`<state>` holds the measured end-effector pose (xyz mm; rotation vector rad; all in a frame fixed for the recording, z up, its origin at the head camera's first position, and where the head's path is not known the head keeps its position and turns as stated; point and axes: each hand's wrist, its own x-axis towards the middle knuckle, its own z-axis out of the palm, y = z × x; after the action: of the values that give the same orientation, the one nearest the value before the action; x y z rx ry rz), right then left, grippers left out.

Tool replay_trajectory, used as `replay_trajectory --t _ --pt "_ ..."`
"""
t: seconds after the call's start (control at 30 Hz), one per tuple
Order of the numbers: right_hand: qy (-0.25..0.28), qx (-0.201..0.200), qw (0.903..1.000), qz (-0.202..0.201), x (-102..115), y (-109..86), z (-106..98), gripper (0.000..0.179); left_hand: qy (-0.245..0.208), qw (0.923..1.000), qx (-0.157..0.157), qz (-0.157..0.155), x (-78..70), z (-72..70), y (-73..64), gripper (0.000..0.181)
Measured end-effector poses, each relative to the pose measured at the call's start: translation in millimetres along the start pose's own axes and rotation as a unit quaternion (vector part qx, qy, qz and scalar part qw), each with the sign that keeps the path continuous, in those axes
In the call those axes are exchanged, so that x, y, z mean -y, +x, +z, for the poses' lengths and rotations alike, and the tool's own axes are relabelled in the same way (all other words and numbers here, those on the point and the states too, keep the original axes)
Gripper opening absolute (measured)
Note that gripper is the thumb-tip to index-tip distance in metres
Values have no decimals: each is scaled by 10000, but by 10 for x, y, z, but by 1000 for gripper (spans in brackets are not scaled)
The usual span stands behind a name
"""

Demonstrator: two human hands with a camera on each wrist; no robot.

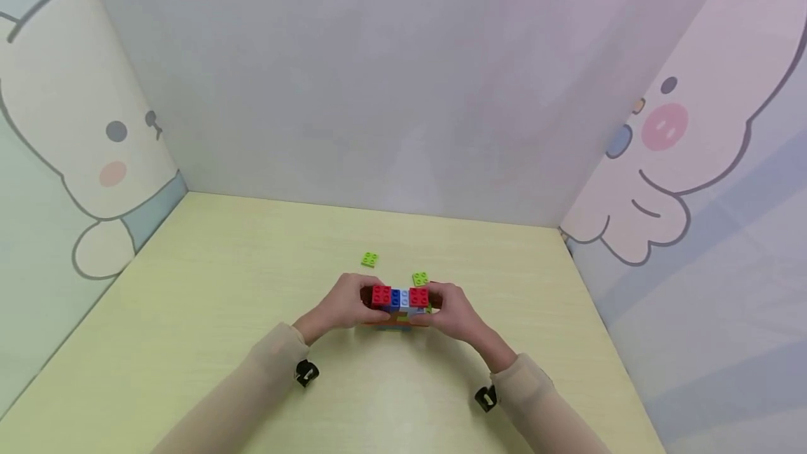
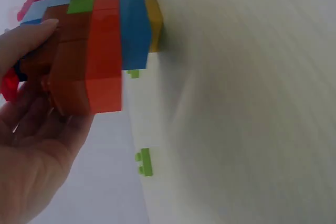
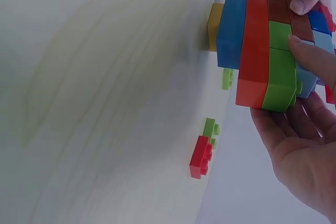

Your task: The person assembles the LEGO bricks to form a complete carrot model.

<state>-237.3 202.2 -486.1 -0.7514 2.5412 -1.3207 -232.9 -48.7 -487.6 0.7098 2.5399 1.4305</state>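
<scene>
A stack of toy building bricks (image 1: pixel 396 298) is between my two hands at the middle of the table. My left hand (image 1: pixel 345 300) grips its left side by the brown bricks (image 2: pixel 71 72), thumb on the near face. On the other side, my right hand (image 1: pixel 455 312) holds the stack, its thumb beside the green bricks (image 3: pixel 281 80). Under these runs a long red brick (image 3: pixel 252 51), then a blue brick (image 3: pixel 231 32) and a yellow one (image 3: pixel 214 27). Red bricks (image 1: pixel 381 294) cap both top ends. Whether the stack touches the table, I cannot tell.
Beyond the hands, a lime-green brick (image 1: pixel 369 259) lies on the pale yellow table (image 1: pixel 252 251). Another lime-green brick (image 1: pixel 420 278) lies behind the stack. In the right wrist view, a loose red brick (image 3: pixel 199 157) sits beside a green one (image 3: pixel 209 128). Walls with cartoon animals enclose the table.
</scene>
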Motion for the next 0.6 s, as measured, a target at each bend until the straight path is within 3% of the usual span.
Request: replay_trajectory --t 0.23,0.43,0.6 --pt "-146 -100 9998 -67 -13 -32 -12 41 -77 9998 95 -143 163 82 -2 35" --pt "-347 70 9992 198 -79 -48 -154 40 -113 9999 43 10 155 108 -11 36" --pt "-626 214 9972 360 -143 -30 -359 46 -80 9999 23 -112 123 101 -24 38"
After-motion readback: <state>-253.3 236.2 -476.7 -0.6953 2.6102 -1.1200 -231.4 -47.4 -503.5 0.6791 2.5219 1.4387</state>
